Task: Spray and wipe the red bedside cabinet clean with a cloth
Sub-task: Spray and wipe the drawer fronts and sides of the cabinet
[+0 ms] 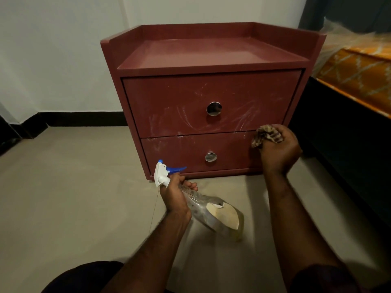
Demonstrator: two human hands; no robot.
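Note:
The red bedside cabinet point(203, 89) stands on the floor against the wall, with two drawers and round metal knobs. White smears streak the upper drawer front. My left hand point(175, 195) grips the neck of a clear spray bottle point(213, 214) with a white and blue trigger head; the bottle is tilted, its base pointing right, low in front of the cabinet. My right hand point(279, 149) holds a crumpled brown patterned cloth point(266, 136) at the right end of the lower drawer front, near the seam between the drawers.
A bed with an orange patterned cover point(357, 68) and a dark frame point(338, 149) stands close on the right. Grey floor point(74, 187) spreads to the left and front. A black skirting point(84, 118) runs along the white wall.

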